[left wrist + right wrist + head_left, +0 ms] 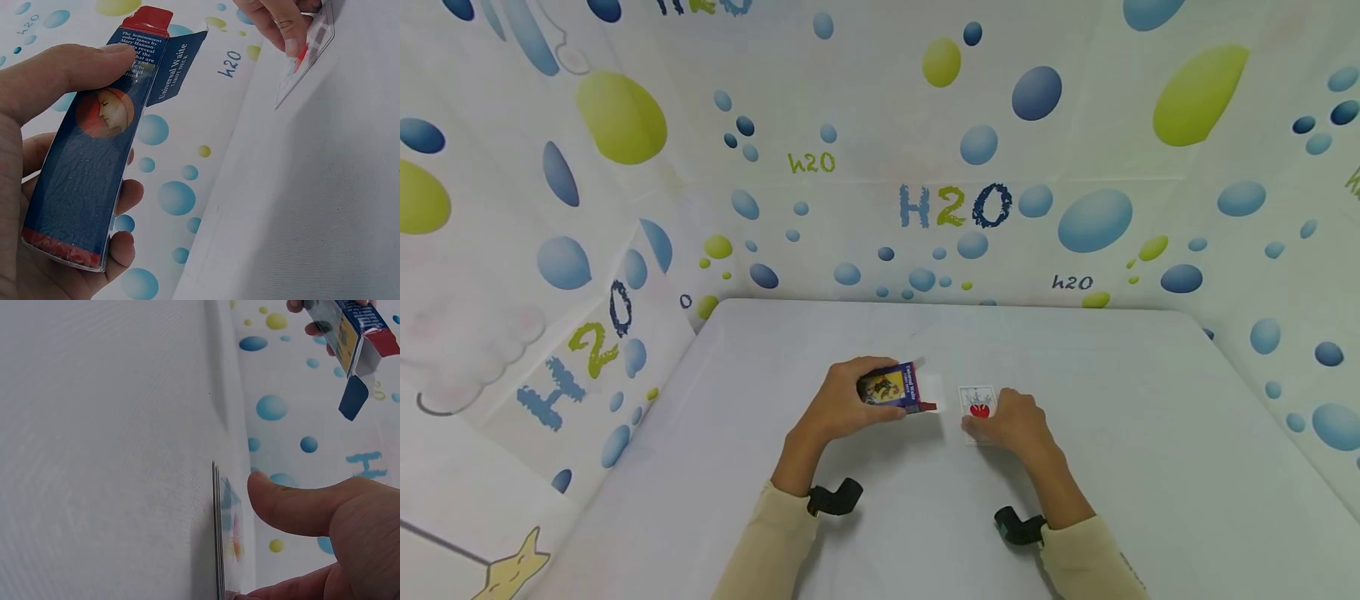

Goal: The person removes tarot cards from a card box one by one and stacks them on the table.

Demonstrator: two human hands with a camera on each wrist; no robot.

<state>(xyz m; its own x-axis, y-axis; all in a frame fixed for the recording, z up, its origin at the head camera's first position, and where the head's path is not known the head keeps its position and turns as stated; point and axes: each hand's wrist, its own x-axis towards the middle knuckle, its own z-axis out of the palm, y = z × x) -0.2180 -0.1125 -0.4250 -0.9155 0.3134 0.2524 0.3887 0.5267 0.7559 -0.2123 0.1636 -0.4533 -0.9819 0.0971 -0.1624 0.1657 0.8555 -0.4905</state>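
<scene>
My left hand (842, 400) grips a blue tarot card box (891, 387) marked "Universal Waite", thumb on one narrow side and fingers on the other. The box is raised above the table, its end flap (179, 67) folded out. To the right of it, a thin stack of cards (978, 400) lies flat on the table, the top one showing a red heart. My right hand (1017, 423) is at that stack. In the right wrist view its thumb (294, 503) stretches straight above the top card, and the other fingers are near the lower end, partly out of view.
A white table (1075, 358) spreads under both hands. Behind it and at the sides hangs white sheeting (865, 75) printed with blue and green drops and "H2O". Small black devices (837, 497) are strapped to both wrists.
</scene>
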